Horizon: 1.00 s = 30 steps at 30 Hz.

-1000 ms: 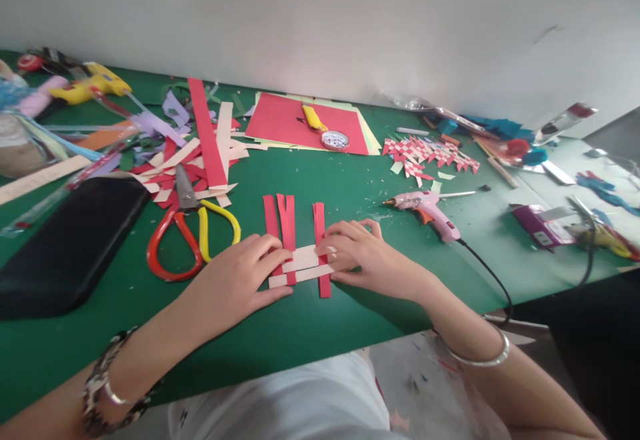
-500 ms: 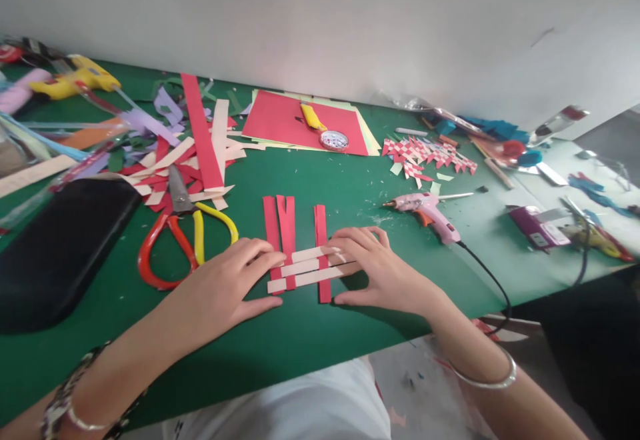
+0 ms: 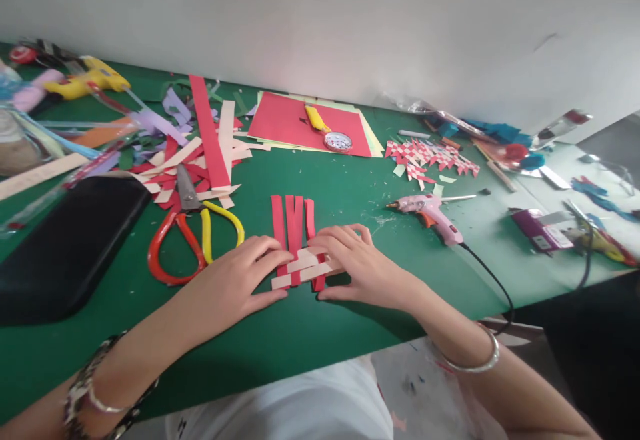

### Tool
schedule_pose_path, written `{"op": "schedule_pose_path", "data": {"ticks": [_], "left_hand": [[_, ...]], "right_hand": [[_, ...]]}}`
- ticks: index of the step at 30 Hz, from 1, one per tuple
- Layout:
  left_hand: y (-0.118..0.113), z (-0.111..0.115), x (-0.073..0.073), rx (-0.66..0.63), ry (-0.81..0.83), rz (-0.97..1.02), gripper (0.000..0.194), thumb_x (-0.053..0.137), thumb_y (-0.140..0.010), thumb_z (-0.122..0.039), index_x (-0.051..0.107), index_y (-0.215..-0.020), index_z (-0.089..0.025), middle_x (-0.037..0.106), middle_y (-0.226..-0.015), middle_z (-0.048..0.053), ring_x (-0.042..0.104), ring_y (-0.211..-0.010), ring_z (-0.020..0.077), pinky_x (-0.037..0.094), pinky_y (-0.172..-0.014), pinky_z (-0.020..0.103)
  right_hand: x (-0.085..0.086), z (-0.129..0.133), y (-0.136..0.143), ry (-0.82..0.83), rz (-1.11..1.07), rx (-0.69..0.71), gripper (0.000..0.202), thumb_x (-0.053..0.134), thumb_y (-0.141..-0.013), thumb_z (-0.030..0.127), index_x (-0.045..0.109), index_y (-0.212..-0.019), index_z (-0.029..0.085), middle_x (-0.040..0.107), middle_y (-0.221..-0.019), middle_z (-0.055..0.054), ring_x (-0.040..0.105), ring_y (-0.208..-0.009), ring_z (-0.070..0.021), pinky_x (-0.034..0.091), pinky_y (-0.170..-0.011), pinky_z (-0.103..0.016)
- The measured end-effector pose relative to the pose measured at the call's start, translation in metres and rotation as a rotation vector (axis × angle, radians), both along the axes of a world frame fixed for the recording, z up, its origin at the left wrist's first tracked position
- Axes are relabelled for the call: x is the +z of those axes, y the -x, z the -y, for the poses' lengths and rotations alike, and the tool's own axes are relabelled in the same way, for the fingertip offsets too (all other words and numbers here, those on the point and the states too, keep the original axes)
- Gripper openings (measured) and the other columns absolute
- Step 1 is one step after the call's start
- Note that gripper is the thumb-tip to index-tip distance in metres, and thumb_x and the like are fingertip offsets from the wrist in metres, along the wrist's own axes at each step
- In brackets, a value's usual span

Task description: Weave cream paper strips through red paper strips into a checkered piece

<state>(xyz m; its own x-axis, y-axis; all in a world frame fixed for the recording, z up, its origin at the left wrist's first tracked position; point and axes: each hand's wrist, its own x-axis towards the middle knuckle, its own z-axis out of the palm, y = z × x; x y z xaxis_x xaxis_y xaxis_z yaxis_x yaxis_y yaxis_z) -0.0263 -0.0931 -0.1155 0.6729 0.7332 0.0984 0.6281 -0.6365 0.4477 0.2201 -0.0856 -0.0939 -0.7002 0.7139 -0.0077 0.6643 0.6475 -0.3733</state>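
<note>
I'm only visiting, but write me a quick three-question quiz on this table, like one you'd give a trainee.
1. Fill in: between the left hand and the right hand, red strips are crossed by ____ strips.
2. Which lies to the right of the red strips?
A) yellow glue gun
B) pink glue gun
C) scissors
3. True or false: the scissors have two red handles.

Key:
1. Pale: the pale strips run across the red ones.
2. B.
3. False: one is red, the other yellow.
</note>
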Motion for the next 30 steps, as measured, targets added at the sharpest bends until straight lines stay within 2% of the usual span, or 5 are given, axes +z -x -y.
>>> {"op": "schedule_pose_path", "data": {"ticks": [8, 13, 21, 25, 30], "left_hand": [[-0.002, -0.002, -0.003, -0.129, -0.150, -0.042, 0.031, 0.035, -0.098, -0.032, 0.061, -0.111, -0.023, 0.056, -0.105, 0.009, 0.056, -0.095, 0.0232, 0.048, -0.078, 0.036], [-0.002, -0.003, -0.005, -0.148, -0.205, -0.033, 0.032, 0.034, -0.098, -0.031, 0.063, -0.108, -0.023, 0.056, -0.106, 0.009, 0.055, -0.095, 0.0219, 0.047, -0.078, 0.036], [-0.003, -0.002, -0.005, -0.152, -0.250, -0.028, 0.030, 0.036, -0.098, -0.030, 0.065, -0.105, -0.024, 0.056, -0.105, 0.008, 0.055, -0.092, 0.0222, 0.047, -0.076, 0.036], [-0.003, -0.002, -0.007, -0.154, -0.259, -0.050, 0.029, 0.038, -0.097, -0.028, 0.064, -0.109, -0.024, 0.055, -0.108, 0.009, 0.054, -0.095, 0.0238, 0.047, -0.076, 0.037], [-0.004, -0.001, -0.006, -0.146, -0.286, -0.094, 0.031, 0.037, -0.096, -0.025, 0.059, -0.118, -0.023, 0.053, -0.112, 0.011, 0.054, -0.096, 0.0247, 0.047, -0.076, 0.039]], "right_hand": [[0.003, 0.004, -0.010, -0.033, 0.049, -0.065, 0.054, 0.067, -0.077, 0.043, 0.045, -0.121, 0.021, 0.055, -0.125, -0.010, 0.050, -0.116, -0.0250, 0.029, -0.100, -0.045], [0.003, 0.003, -0.013, 0.015, 0.047, -0.074, 0.047, 0.067, -0.078, 0.036, 0.046, -0.118, 0.022, 0.057, -0.123, -0.006, 0.052, -0.113, -0.0231, 0.027, -0.101, -0.045], [-0.001, 0.003, -0.008, 0.007, 0.009, -0.042, 0.043, 0.067, -0.079, 0.039, 0.049, -0.115, 0.022, 0.058, -0.120, -0.005, 0.052, -0.112, -0.0229, 0.020, -0.103, -0.045], [-0.001, 0.003, -0.009, 0.004, 0.023, 0.011, 0.040, 0.067, -0.079, 0.041, 0.052, -0.111, 0.022, 0.057, -0.119, -0.006, 0.052, -0.111, -0.0227, 0.021, -0.101, -0.043], [0.000, 0.002, -0.008, -0.020, 0.038, -0.026, 0.034, 0.063, -0.082, 0.041, 0.055, -0.109, 0.022, 0.056, -0.117, -0.007, 0.053, -0.105, -0.0223, 0.023, -0.096, -0.042]]}}
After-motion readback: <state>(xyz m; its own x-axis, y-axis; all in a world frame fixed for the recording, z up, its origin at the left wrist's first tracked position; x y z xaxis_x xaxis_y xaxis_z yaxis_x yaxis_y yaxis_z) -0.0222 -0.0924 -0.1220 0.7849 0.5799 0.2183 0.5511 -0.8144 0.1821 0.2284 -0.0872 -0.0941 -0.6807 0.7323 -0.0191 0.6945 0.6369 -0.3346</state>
